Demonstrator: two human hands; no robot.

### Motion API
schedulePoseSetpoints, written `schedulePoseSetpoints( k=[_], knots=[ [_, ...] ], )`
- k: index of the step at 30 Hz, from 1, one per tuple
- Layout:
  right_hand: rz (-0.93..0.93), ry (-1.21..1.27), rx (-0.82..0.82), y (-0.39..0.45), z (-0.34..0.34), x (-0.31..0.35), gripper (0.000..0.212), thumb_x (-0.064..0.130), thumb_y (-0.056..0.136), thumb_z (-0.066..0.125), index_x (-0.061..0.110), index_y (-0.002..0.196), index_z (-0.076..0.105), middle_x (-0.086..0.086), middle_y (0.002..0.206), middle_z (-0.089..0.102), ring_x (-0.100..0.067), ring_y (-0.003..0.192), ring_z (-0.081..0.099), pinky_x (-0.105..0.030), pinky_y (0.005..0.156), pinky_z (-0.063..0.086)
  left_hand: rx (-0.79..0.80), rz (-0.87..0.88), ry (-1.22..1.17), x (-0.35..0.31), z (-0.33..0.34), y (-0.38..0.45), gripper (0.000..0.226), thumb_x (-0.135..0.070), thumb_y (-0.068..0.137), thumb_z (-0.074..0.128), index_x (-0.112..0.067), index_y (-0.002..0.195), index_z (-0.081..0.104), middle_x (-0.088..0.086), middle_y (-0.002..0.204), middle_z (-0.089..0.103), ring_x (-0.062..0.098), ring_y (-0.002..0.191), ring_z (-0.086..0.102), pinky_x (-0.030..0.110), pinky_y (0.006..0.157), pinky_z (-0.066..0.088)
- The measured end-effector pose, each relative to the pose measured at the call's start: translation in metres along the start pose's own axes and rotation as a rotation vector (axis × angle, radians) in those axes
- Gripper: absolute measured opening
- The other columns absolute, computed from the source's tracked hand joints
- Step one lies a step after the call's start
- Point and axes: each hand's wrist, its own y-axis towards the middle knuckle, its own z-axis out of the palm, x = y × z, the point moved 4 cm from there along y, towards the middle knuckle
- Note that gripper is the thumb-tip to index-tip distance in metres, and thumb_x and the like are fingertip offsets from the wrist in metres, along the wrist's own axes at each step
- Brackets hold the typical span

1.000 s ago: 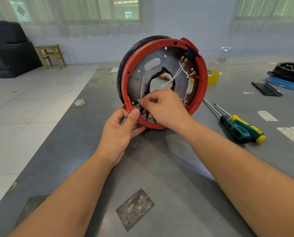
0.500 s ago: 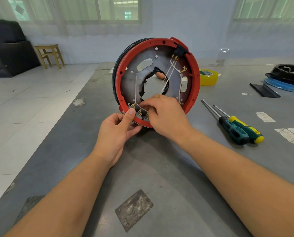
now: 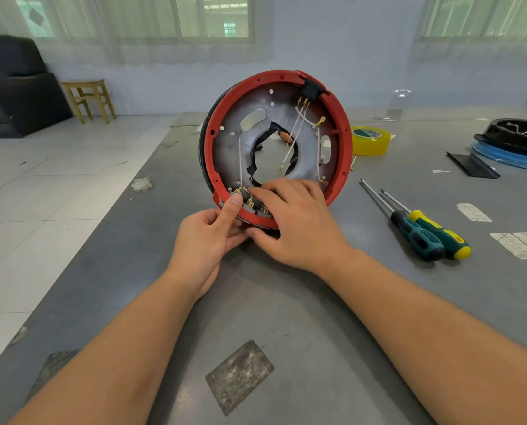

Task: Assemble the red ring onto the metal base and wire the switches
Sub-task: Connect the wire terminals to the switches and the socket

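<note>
The red ring [image 3: 343,124] sits around the grey metal base [image 3: 250,148], and the assembly stands on edge on the grey table [image 3: 286,317]. White wires [image 3: 295,128] run from a black switch [image 3: 312,87] at the top rim across the central hole. More switches with brass terminals [image 3: 250,204] sit at the bottom rim. My left hand [image 3: 207,240] grips the lower rim, thumb pressed on it. My right hand [image 3: 292,222] lies over the bottom of the ring, fingers reaching to the terminals, thumb under the rim. Whether it pinches a wire is hidden.
Two screwdrivers [image 3: 421,228] lie to the right of the ring. A roll of yellow tape [image 3: 371,141] sits behind it. A black unit on a blue ring [image 3: 513,142] is at the far right. White labels [image 3: 519,243] lie near the right edge. The table's left edge drops to tiled floor.
The ring assembly has turned a little, its top switch swinging left. My right hand has flattened over the bottom rim, and a wire end now hangs free in the central hole.
</note>
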Motion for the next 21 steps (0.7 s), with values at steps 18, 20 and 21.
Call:
schedulePoseSetpoints(
  k=[18, 20, 21],
  knots=[
    [-0.118, 0.065, -0.127, -0.015, 0.000, -0.015, 0.034, 0.037, 0.090, 0.076, 0.005, 0.102, 0.069, -0.010, 0.096, 0.061, -0.028, 0.086, 0.059, -0.040, 0.075, 0.052, -0.132, 0.127, 0.515, -0.005, -0.020, 0.002, 0.083, -0.075, 0.071, 0.074, -0.032, 0.129, 0.034, 0.004, 0.118, 0.074, 0.013, 0.096, 0.078, 0.043, 0.098, 0.059],
    [-0.135, 0.064, -0.116, -0.015, 0.000, -0.014, 0.034, 0.035, 0.093, 0.073, 0.003, 0.105, 0.070, -0.013, 0.097, 0.060, -0.030, 0.087, 0.059, -0.044, 0.077, 0.053, -0.155, 0.270, 0.645, -0.012, -0.023, -0.003, 0.092, -0.067, 0.081, 0.076, -0.044, 0.148, 0.017, 0.006, 0.149, 0.057, 0.013, 0.128, 0.064, 0.036, 0.111, 0.048],
    [-0.137, 0.063, -0.111, -0.014, 0.001, -0.013, 0.034, 0.034, 0.094, 0.072, 0.003, 0.106, 0.070, -0.014, 0.097, 0.060, -0.031, 0.087, 0.059, -0.046, 0.077, 0.053, -0.195, 0.409, 0.728, -0.020, -0.024, -0.007, 0.097, -0.058, 0.086, 0.078, -0.043, 0.155, 0.012, 0.007, 0.164, 0.038, 0.015, 0.148, 0.045, 0.036, 0.121, 0.037]
  ],
)
